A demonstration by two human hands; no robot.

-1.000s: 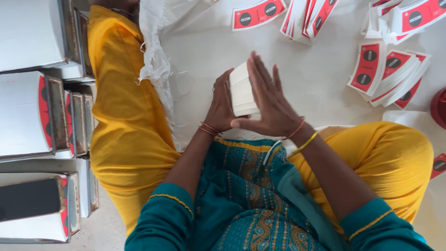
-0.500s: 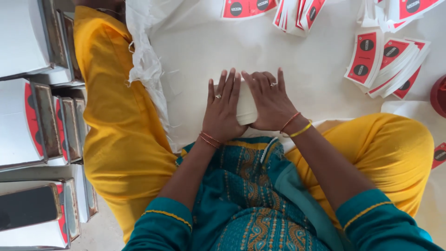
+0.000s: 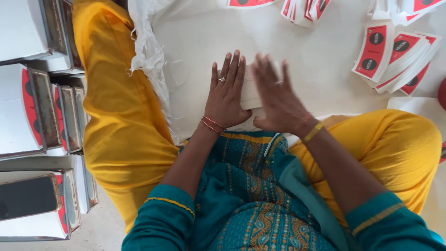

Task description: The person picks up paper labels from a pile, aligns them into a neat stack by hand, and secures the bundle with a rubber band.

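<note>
Head view: your left hand (image 3: 226,97) & right hand (image 3: 277,100), fingers flat, press card stack (image 3: 250,93) at sheet's (image 3: 195,42) near edge.

Left hand (image 3: 226,95) and right hand (image 3: 278,96) pressed flat on a white card stack (image 3: 249,91) lying on the white cloth (image 3: 204,42) near its front edge.

I wore a teal tunic patterned with orange and gold paisley down the front, its sleeves ending at the forearm in a thin yellow trim. My trousers were bright mustard yellow. On my left hand (image 3: 226,100) sat a small ring with a pale stone, and two thin red bangles circled that wrist. My right hand (image 3: 278,100) bore a ring too, with a yellow bangle at the wrist.
</note>
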